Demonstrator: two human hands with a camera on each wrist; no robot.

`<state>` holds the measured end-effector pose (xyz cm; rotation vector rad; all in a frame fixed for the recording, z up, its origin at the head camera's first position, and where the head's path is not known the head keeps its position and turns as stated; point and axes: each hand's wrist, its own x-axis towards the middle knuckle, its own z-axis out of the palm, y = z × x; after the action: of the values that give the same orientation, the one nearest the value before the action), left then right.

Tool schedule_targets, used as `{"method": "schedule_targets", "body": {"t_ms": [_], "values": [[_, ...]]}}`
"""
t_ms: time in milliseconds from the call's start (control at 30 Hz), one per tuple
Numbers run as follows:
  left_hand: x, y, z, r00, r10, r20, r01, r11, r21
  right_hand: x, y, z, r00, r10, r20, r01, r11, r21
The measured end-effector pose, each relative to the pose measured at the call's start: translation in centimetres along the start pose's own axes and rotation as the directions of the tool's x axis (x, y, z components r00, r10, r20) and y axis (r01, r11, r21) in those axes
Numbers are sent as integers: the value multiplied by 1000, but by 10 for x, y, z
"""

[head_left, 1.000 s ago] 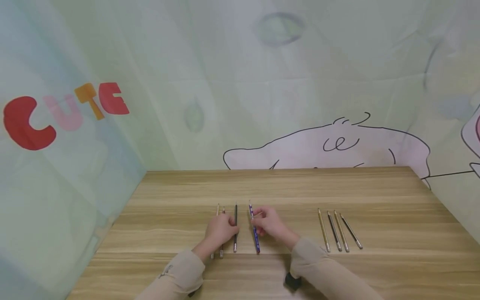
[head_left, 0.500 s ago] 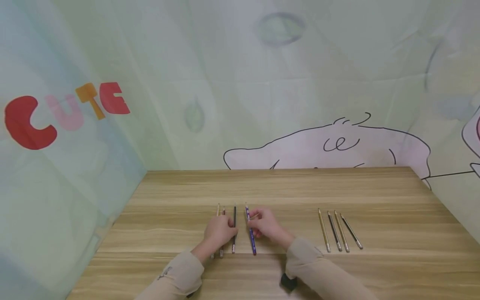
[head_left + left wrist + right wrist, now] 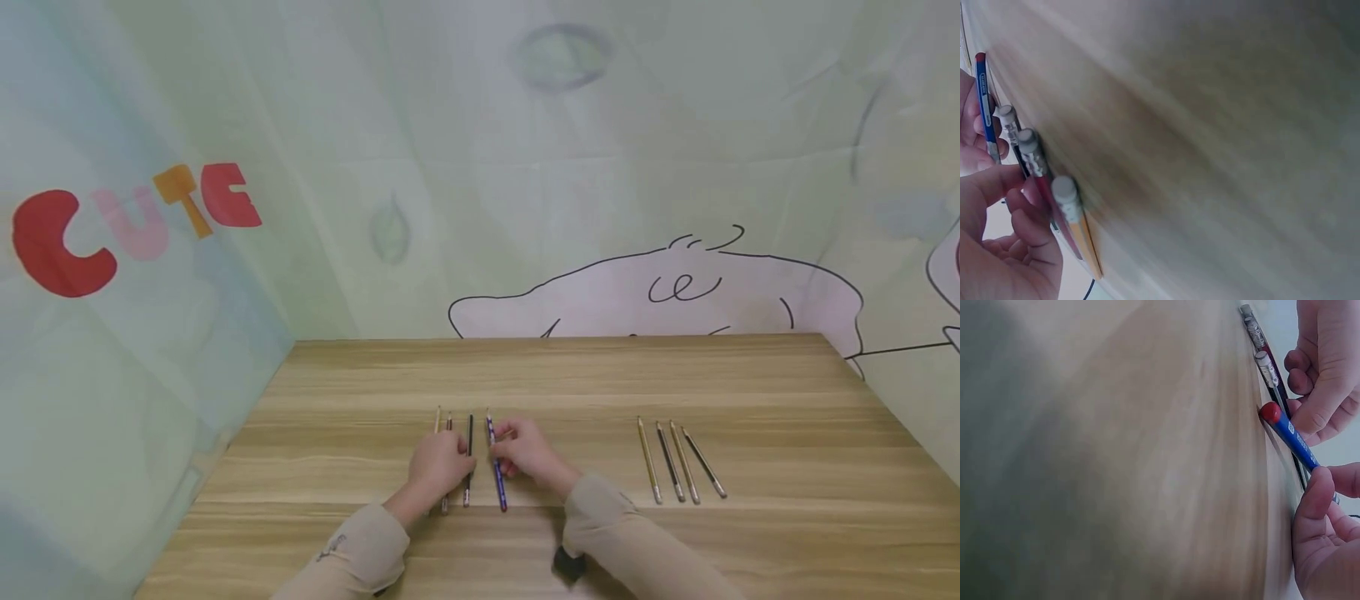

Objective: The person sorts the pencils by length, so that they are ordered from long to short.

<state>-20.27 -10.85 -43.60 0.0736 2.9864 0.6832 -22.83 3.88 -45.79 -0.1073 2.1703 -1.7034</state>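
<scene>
My right hand (image 3: pixel 527 454) pinches a blue patterned pencil (image 3: pixel 500 487) with a red end between thumb and fingers, tip pointing away from me. Just left of it, my left hand (image 3: pixel 437 462) holds a black pencil (image 3: pixel 468 487) by its middle. Under and beside that hand lie a dark red pencil (image 3: pixel 1044 187) and a yellow pencil (image 3: pixel 1079 225), partly covered in the head view. Both show their eraser ends in the left wrist view. A narrow gap separates the blue pencil from the black one, and the two run almost parallel.
On the right of the wooden table (image 3: pixel 570 375) lies a group of several pencils, including a gold one (image 3: pixel 648 462) and a dark one (image 3: pixel 705 464). A printed cloth backdrop (image 3: pixel 337 208) rises behind the table and along its left side.
My right hand has moved left with the blue pencil, narrowing its gap to the black pencil. The black pencil has shifted slightly toward me. The group on the right stays put.
</scene>
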Motion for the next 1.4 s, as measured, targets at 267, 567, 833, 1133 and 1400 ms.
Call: {"method": "schedule_targets", "body": {"t_ms": [267,567,833,1133,1400], "values": [[0,-1,1,999,13,-29,-13,1000,23,4,0,7,1000,11,-27,-12,1000,-21],[-3,-2,-2,1000,12,-23,-12,1000,-2,9,-1,17,996,13,-87,-17,999,-50],[-4,-3,-1,999,23,-33,-22,1000,11,11,-4,26,992,9,-125,-12,1000,-22],[-6,-5,-2,999,16,-32,-16,1000,4,10,-7,31,988,18,-155,-27,998,-53],[-8,-4,0,998,33,-55,-32,999,24,10,-8,34,981,1,-192,-22,994,-106]]}}
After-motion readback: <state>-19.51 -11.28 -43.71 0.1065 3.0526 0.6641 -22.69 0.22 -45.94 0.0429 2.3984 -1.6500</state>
